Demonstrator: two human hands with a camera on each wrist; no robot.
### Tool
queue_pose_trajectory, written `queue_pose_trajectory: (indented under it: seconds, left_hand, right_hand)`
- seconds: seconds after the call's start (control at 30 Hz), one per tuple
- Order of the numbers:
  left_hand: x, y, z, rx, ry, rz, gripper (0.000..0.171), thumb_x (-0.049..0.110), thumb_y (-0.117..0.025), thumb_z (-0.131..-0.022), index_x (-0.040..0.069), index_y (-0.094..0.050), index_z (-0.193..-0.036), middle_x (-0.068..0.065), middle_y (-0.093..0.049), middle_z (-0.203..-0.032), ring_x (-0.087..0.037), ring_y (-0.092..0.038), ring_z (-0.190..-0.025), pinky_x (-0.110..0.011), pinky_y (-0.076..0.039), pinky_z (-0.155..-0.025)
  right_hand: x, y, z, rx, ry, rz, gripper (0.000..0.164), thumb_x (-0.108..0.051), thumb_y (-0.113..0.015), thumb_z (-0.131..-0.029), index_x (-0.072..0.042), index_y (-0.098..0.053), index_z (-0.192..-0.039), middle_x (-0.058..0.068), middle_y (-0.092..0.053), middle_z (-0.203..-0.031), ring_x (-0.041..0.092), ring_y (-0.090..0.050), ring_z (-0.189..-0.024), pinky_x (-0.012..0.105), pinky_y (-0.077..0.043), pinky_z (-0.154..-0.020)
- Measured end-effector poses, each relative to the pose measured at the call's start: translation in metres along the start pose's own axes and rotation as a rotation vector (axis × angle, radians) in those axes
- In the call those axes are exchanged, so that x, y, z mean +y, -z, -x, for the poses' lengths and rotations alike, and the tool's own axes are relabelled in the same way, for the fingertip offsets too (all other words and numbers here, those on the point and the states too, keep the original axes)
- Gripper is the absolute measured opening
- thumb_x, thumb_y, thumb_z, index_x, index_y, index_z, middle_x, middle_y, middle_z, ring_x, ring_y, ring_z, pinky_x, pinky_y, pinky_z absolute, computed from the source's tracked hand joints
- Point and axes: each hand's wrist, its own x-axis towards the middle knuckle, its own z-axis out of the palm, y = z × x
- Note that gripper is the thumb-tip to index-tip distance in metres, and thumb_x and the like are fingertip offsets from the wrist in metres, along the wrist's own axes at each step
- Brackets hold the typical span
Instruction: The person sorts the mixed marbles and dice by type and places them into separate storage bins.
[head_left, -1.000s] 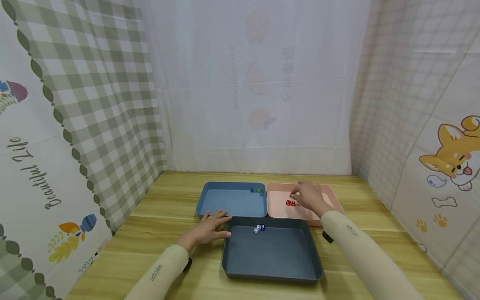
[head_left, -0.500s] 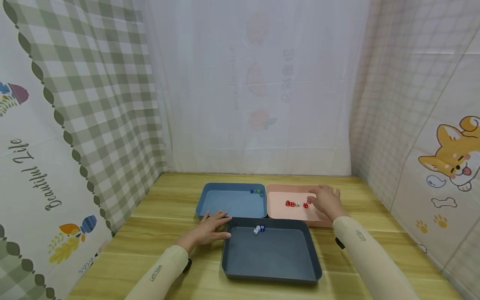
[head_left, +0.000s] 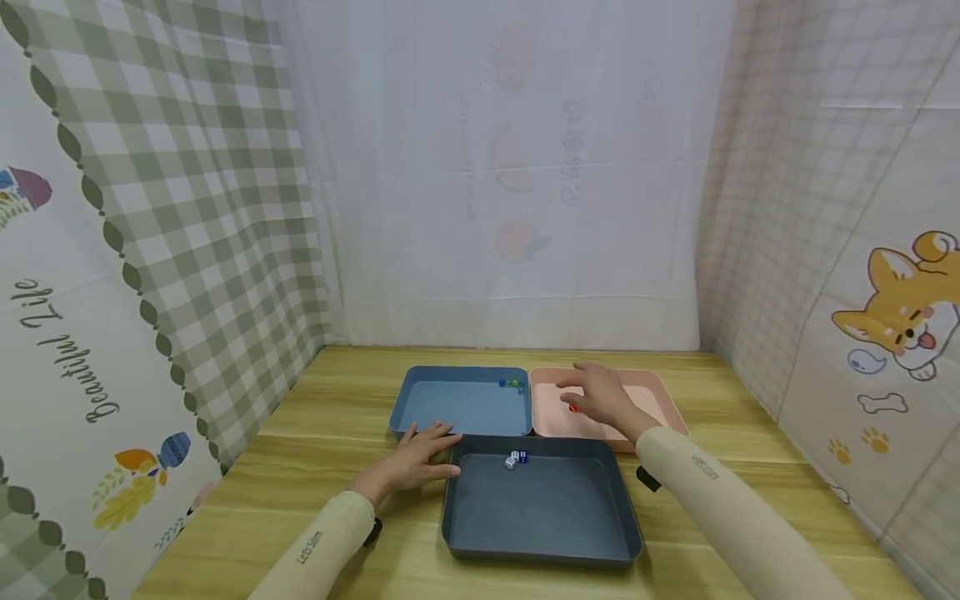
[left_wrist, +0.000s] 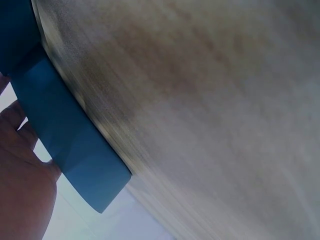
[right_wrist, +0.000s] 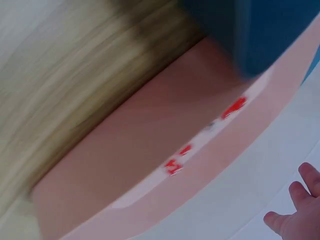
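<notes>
My right hand (head_left: 600, 396) hovers over the pink tray (head_left: 656, 398), its fingers spread apart with nothing seen between them. A red die (head_left: 573, 408) peeks out below those fingers in the head view; the hand covers the others. From the right wrist, several blurred red dice (right_wrist: 234, 107) and a pale die (right_wrist: 211, 126) lie in that tray. My left hand (head_left: 411, 463) rests at the left rim of the dark grey tray (head_left: 555, 512), fingers extended and thumb at the rim. White dice (head_left: 511, 462) and a blue die (head_left: 522, 457) sit near that tray's back edge.
A blue tray (head_left: 457, 406) stands behind the grey one, left of the pink tray, with several small blue and green pieces (head_left: 512, 383) in its back right corner. All stand on a wood-grain table (head_left: 337, 400). Cloth hangs at the back and both sides.
My right hand swung right over the pink tray, then back left above the red dice. Half a second ago more dice showed in a row there. The left hand stays put.
</notes>
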Motion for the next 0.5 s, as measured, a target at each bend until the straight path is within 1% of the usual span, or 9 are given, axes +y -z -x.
queue_pose_trajectory:
  seconds: [0.13,0.27,0.4,0.5]
  left_hand:
    - [-0.001,0.0,0.001,-0.001,0.008,0.0,0.067,0.05,-0.057,-0.098,0.014,-0.042,-0.153,-0.014,-0.027,-0.161,-0.034,-0.017,-0.149,-0.063,0.0,-0.116]
    - [0.0,0.0,0.001,0.003,0.008,0.003,0.067,0.049,-0.057,-0.098,0.013,-0.042,-0.153,-0.014,-0.027,-0.161,-0.035,-0.017,-0.149,-0.063,0.0,-0.116]
    - [0.001,0.001,0.001,0.004,0.004,0.005,0.068,0.05,-0.057,-0.098,0.012,-0.043,-0.152,-0.015,-0.028,-0.16,-0.036,-0.018,-0.149,-0.063,-0.001,-0.116]
    - [0.001,0.001,0.001,-0.004,0.008,-0.003,0.068,0.051,-0.056,-0.097,0.014,-0.042,-0.153,-0.014,-0.027,-0.161,-0.035,-0.017,-0.149,-0.063,0.0,-0.116]
  right_hand:
    - [-0.03,-0.004,-0.007,-0.058,0.16,0.017,0.024,-0.023,-0.071,-0.093,-0.012,-0.076,-0.115,0.027,-0.049,-0.142,0.046,-0.04,-0.135,0.068,-0.028,-0.107]
    - [-0.057,-0.014,-0.007,-0.161,0.276,0.042,0.022,-0.026,-0.073,-0.092,-0.017,-0.078,-0.112,0.024,-0.046,-0.146,0.045,-0.035,-0.139,0.067,-0.024,-0.109]
    - [-0.074,-0.029,-0.002,-0.249,0.364,0.111,0.022,-0.031,-0.073,-0.091,-0.023,-0.078,-0.111,0.02,-0.046,-0.148,0.043,-0.034,-0.14,0.069,-0.023,-0.109]
    - [-0.079,-0.04,0.003,-0.27,0.416,0.186,0.024,-0.035,-0.073,-0.09,-0.025,-0.078,-0.112,0.019,-0.045,-0.149,0.042,-0.033,-0.141,0.069,-0.024,-0.108]
